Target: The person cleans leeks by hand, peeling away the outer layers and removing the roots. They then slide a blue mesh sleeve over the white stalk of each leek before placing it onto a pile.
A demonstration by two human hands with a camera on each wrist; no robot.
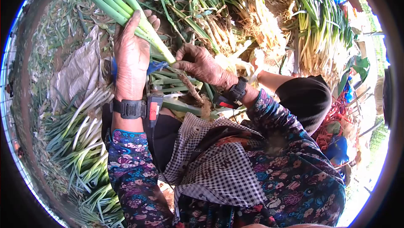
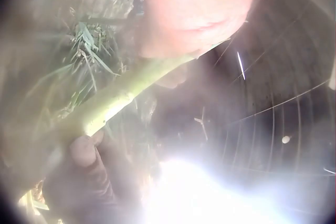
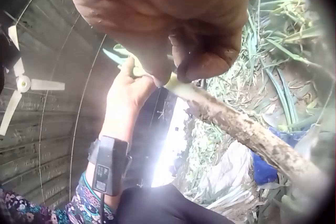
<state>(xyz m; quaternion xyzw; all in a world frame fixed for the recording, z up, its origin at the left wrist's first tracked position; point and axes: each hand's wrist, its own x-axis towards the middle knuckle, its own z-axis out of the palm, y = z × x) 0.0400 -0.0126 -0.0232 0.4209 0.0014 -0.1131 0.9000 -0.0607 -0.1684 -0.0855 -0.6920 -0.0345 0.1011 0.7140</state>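
Observation:
A big green onion [image 1: 151, 38] slants across the head view, its green leaves at the upper left and its pale stem pointing down to the right. My left hand [image 1: 132, 51] grips it around the leaf base. With thumb and fingers my right hand [image 1: 202, 66] pinches the stem lower down. Beyond that pinch, the soil-covered lower stalk [image 3: 247, 129] runs on in the right wrist view, and its roots [image 1: 205, 106] hang over my lap. In the left wrist view, the pale stem [image 2: 126, 95] spans between both hands.
Piles of unpeeled green onions [image 1: 265, 22] lie ahead, with a bundle [image 1: 324, 38] farther right. Peeled onions [image 1: 84, 135] lie at my left beside a pale plastic sheet [image 1: 78, 70]. Another person's dark-covered head [image 1: 305, 102] is close at my right.

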